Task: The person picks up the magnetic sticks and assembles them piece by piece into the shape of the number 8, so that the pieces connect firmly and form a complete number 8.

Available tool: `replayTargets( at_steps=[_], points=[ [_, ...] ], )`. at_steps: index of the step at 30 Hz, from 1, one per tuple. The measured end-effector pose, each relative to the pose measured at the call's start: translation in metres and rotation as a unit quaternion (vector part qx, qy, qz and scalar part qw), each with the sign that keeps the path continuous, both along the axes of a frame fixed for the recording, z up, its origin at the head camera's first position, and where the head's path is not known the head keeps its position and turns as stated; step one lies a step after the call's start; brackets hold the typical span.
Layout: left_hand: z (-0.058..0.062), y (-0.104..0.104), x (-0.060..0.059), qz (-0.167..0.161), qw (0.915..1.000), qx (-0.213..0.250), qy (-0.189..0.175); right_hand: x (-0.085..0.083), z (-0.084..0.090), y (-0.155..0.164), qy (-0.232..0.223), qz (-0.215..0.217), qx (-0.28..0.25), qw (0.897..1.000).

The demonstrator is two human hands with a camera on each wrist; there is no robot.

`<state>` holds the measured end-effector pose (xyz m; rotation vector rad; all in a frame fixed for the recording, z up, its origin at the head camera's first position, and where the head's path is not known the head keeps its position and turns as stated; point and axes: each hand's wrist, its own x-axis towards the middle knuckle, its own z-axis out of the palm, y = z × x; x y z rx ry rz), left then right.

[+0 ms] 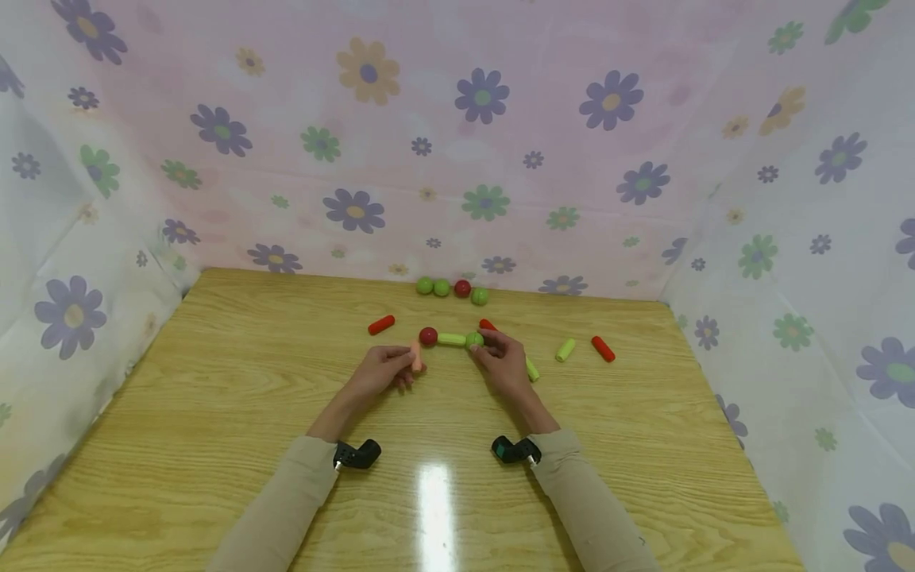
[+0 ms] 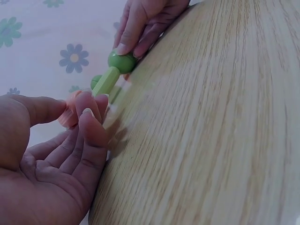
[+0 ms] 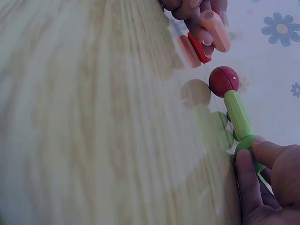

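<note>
My right hand (image 1: 503,367) pinches a green ball (image 1: 474,341) between thumb and fingers. From that ball a light green ribbed rod (image 1: 451,339) runs leftward to a dark red ball (image 1: 428,337), the three joined in a line. An orange-pink rod (image 1: 417,357) is pinched in my left hand (image 1: 382,372), apart from the red ball and just in front of it. In the right wrist view the end of this orange-pink rod (image 3: 216,31) shows a small dark round spot. The left wrist view has the red ball hidden behind my left fingers.
Behind the hands, green balls (image 1: 442,287) and a red ball (image 1: 462,288) form a row by the flowered cloth. Red rods (image 1: 382,325) (image 1: 604,349) lie to both sides. Light green rods (image 1: 565,349) (image 1: 532,368) and another red rod (image 1: 488,325) lie near my right hand.
</note>
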<state>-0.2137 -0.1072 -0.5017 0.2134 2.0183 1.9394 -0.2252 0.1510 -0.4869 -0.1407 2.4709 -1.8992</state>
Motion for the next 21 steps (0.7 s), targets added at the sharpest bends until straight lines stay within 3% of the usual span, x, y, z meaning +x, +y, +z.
replayTargets(
  at_steps=[7,12,21],
  points=[
    [0.0,0.004,-0.002,-0.002,0.9998,-0.018,-0.005,-0.014,-0.026,0.0,0.02,-0.023,-0.001,1.0],
    [0.002,0.006,-0.004,-0.005,0.9997,-0.019,-0.016,-0.016,-0.03,0.0,0.018,-0.034,0.004,0.999],
    [0.004,0.006,-0.01,0.001,0.9984,-0.031,-0.048,-0.019,-0.028,-0.001,-0.001,-0.028,-0.047,0.998]
  ],
)
